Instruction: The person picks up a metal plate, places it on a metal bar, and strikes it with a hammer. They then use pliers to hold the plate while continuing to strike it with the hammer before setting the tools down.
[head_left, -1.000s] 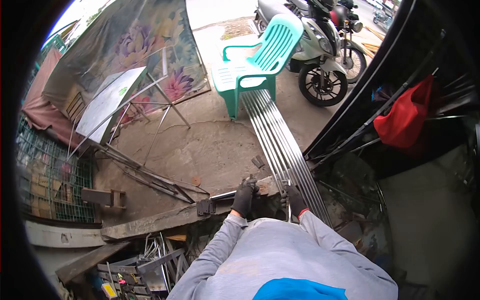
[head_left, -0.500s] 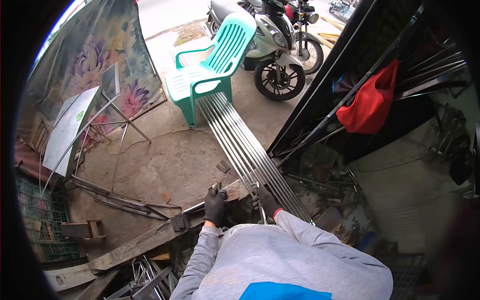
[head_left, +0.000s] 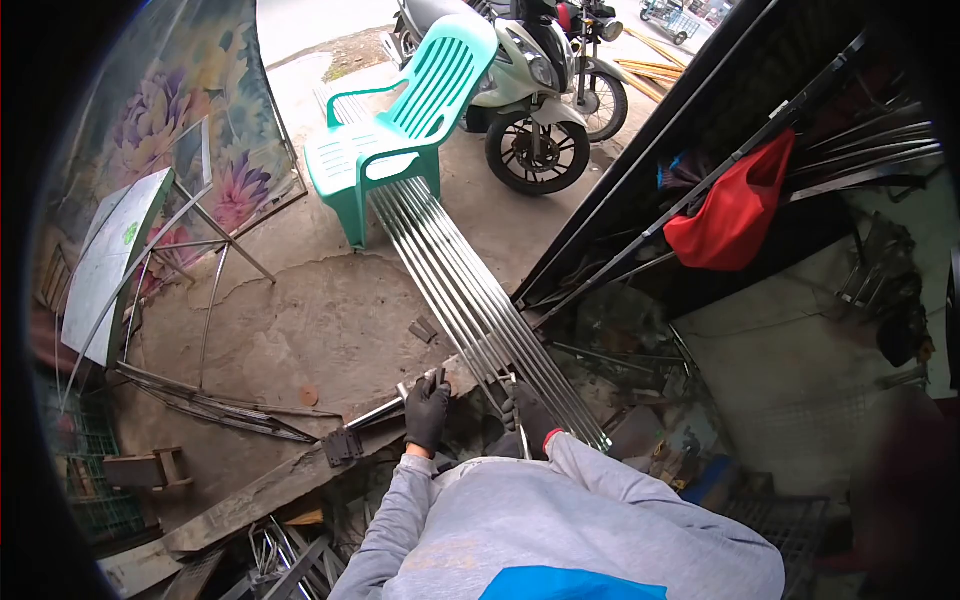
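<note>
My left hand (head_left: 427,416), in a dark glove, is closed with a small dark metal piece (head_left: 438,377) sticking up from its fingers. A silver bar (head_left: 376,412) with a short crosswise end lies just left of that hand, near the concrete ledge. My right hand (head_left: 530,411), gloved with a red cuff, is wrapped round a slim silver metal rod (head_left: 524,441) held near my waist. Beside and beyond it stretches a row of long shiny metal tubes (head_left: 455,275), running out under the green plastic chair (head_left: 375,150).
Dark flat pieces (head_left: 343,447) sit on the ledge (head_left: 240,505), and two more lie on the floor (head_left: 290,330). A tilted metal-legged table (head_left: 115,270) stands left. Parked motorbikes (head_left: 540,150) are beyond the chair. A red cloth (head_left: 735,215) hangs right; scrap metal (head_left: 290,560) lies lower left.
The view has turned slightly, so the chair, tubes and floor sit further left. The end of the silver bar shows more beside my left hand. Both hands keep their hold.
</note>
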